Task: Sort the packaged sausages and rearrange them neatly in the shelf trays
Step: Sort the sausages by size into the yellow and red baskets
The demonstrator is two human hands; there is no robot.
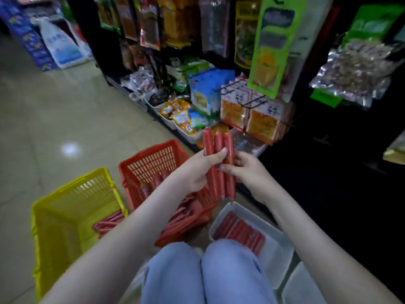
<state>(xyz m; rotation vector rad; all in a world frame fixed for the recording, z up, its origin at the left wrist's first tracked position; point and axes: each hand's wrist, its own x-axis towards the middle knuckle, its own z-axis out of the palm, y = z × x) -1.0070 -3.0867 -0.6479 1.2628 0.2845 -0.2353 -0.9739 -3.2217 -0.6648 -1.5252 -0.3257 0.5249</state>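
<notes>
Crouched before a snack shelf, a person raises both forearms and holds three red sausages [208,139] upright above the knees, the left hand [195,172] gripping the bundle with its thumb laid across the front. The right hand [246,172] curls its fingers round the rightmost stick. More sausages lie in the white tray [279,255], red basket [153,157] and yellow basket [72,194] below.

Open floor [65,110]: wide passage, left. Yellow basket [54,216], red basket [151,159]: side by side, tops open. White tray [281,255]: right half bare, beside knees [175,270]. Hanging packets [260,119]: overhang shelf trays [190,138], narrowing access from above
</notes>
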